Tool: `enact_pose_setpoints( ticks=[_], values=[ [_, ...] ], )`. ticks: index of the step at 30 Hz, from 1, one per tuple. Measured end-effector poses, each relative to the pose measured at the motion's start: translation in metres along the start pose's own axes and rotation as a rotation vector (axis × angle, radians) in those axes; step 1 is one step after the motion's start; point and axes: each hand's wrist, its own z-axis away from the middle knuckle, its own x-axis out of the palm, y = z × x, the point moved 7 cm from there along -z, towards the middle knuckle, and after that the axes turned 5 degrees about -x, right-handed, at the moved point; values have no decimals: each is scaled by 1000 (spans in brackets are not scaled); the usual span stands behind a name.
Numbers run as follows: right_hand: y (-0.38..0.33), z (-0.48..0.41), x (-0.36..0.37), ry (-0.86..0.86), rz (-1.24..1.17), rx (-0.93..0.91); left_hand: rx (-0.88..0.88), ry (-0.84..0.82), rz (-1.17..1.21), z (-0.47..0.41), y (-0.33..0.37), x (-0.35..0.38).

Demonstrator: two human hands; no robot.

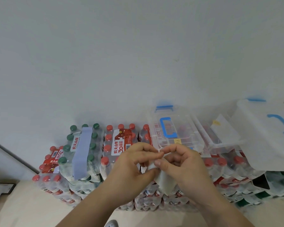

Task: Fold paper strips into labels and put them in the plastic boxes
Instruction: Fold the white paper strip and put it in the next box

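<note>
Paper strip [164, 181], thin, white, creased, pinched by left hand [134, 163] and right hand [184, 163], clear lidded plastic boxes [175, 130] behind

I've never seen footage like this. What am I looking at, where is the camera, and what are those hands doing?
There is no machine here: a person wears one wide-angle camera on the head, so you look forward and down at their own two bare hands. That also explains the bent edges of the picture.

The left hand and right hand meet in the middle and together pinch a white paper strip, apparently folding it; its loose end hangs below the fingers.

Behind them, against a pale wall, stand shrink-wrapped packs of water bottles with red and green caps. On top of the packs sit clear plastic boxes with blue handles: a closed box and, right of it, an open box. The folded labels should go into these.
</note>
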Motion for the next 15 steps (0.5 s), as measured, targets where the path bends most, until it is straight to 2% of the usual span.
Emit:
enact_pose_setpoints(
  ticks=[3,6,8,12,15],
  values=[
    [-2,0,0,15,-8,-10,-49,46,83,1,-6,-1],
    [-4,-1,-3,47,-37,-28,-208,56,343,4,-16,1],
    [-7,-1,-5,69,-41,-56,-247,45,441,6,-15,3],
    [-8,-1,-8,92,-69,-78,-263,100,513,7,-16,2],
    [-9,-2,-9,101,-87,-95,-248,142,468,8,-14,0]
  ],
)
